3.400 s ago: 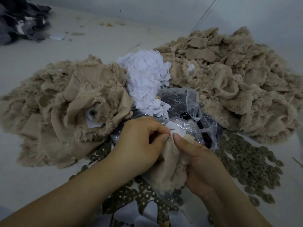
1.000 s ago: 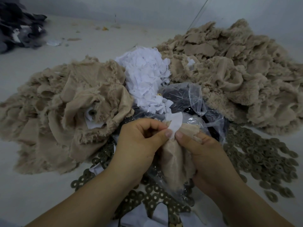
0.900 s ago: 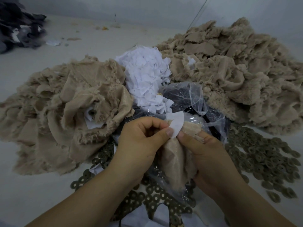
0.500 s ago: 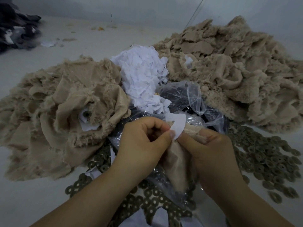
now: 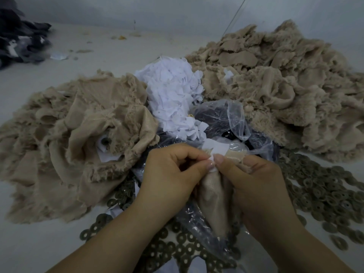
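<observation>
My left hand (image 5: pixel 173 174) pinches the white paper (image 5: pixel 216 149) between thumb and forefinger. My right hand (image 5: pixel 254 180) grips the beige cloth (image 5: pixel 212 196) it backs, near centre over the crinkly clear bag (image 5: pixel 232 119). The paper's far edge stands lifted but isn't off yet, I judge. The far heap of thin white scraps (image 5: pixel 173 99) suggests many are already peeled. Fuzzy, frayed beige piles sit left (image 5: pixel 69 138) and right (image 5: pixel 275 85); I can't tell which is finished. Flat olive rings (image 5: pixel 319 194) lie scattered near and right.
</observation>
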A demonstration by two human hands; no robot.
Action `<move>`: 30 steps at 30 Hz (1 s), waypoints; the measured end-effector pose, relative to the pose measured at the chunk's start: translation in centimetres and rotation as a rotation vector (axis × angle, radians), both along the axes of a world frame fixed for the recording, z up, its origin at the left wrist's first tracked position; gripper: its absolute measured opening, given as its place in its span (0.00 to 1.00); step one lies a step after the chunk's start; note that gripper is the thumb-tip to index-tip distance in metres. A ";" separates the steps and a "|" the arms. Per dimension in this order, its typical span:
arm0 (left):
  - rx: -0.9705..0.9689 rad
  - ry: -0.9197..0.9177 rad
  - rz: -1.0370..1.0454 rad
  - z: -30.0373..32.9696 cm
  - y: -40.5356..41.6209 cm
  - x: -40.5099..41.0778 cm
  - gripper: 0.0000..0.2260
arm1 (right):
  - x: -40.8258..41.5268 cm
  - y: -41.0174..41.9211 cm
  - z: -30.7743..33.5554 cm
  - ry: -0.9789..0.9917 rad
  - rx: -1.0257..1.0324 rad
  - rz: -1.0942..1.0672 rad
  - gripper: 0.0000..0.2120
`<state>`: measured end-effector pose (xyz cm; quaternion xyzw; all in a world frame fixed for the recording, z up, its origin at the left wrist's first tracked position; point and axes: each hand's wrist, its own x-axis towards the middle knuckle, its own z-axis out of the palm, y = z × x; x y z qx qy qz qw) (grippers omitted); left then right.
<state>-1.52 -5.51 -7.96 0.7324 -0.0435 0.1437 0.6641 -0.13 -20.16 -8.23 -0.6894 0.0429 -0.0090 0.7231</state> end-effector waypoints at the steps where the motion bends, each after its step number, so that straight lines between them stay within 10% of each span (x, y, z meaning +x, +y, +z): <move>1: -0.041 0.020 -0.008 0.1 0.1 0.0 0.02 | 0.0 0.1 0.0 -0.017 -0.013 -0.001 0.35; 19: -0.024 0.058 0.093 -0.1 -0.3 -0.2 0.05 | -0.2 1.0 -0.3 -0.122 -0.095 -0.004 0.15; 30: 0.266 -0.109 0.285 -0.3 -0.7 -0.6 0.05 | -0.7 2.2 0.0 -0.255 -0.358 -0.114 0.25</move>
